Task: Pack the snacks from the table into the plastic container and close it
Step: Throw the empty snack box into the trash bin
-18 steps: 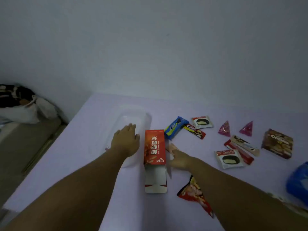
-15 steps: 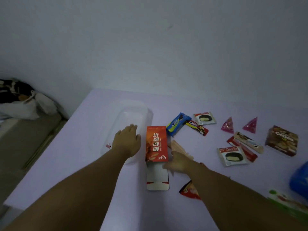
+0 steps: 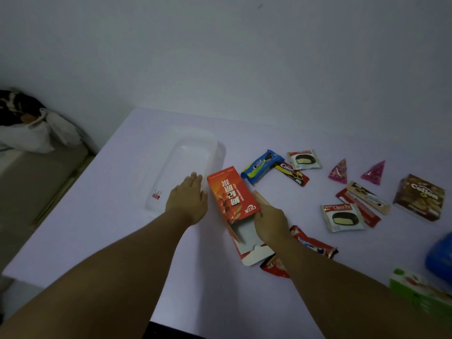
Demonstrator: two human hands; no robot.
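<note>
Head view shows your right hand (image 3: 270, 222) at the near end of the orange box (image 3: 232, 194), fingers curled onto its edge just above the open flap (image 3: 254, 248); whether the thumb has closed underneath is hidden. Your left hand (image 3: 188, 199) lies flat, fingers straight and together, on the near right part of the clear container (image 3: 186, 167), which sits open-topped on the tabletop (image 3: 122, 241) just left of the box. A small red clip (image 3: 156, 195) lies inside the container near its close end.

For the step in hand, judged to be loading the box:
1. Keep the left hand pressing the container rim so the light plastic does not slide.
2. Fold the flap shut before lifting; an open end may spill its contents or catch on the rim.
3. Grip the box across its width, not by the flap, which would likely bend.
4. Turn the box parallel to the container's long side and lay it flat along one wall, leaving room for the rest.
5. Move the left hand clear of the opening as the box comes over.

Outward from the hands, the blue cookie pack (image 3: 261, 165), Choco Pie packs (image 3: 341, 217), pink triangles (image 3: 338, 171), wafer bars (image 3: 367, 198) and Collon box (image 3: 419, 196) remain unpacked. No lid can be identified.
</note>
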